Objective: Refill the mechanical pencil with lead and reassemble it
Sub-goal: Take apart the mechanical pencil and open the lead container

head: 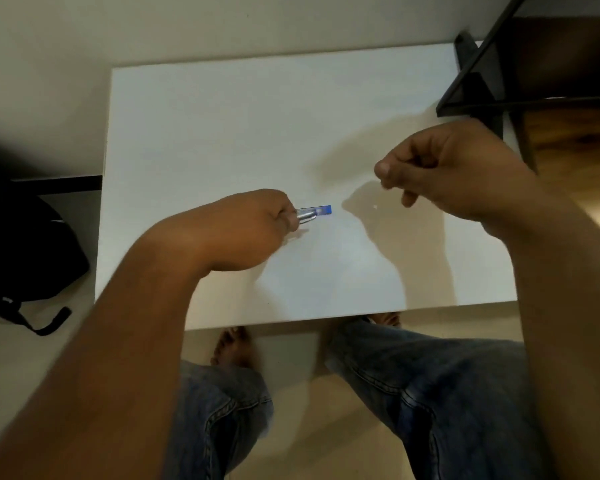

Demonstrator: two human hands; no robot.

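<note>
My left hand (253, 230) rests on the white table (257, 126), fist closed around the mechanical pencil (306, 216). Only the pencil's silver end sticks out to the right of my fingers. A small lead case (321, 210) with a blue end lies right behind that silver end, touching or overlapping it. My right hand (440, 171) hovers above the table to the right, thumb and fingers pinched together. Nothing visible shows between the fingertips. A tiny white piece (376, 206) lies on the table below my right hand.
A black metal frame (478, 88) stands over the table's far right corner. A dark bag (25, 244) lies on the floor to the left. My knees in jeans (430, 386) are under the table's near edge.
</note>
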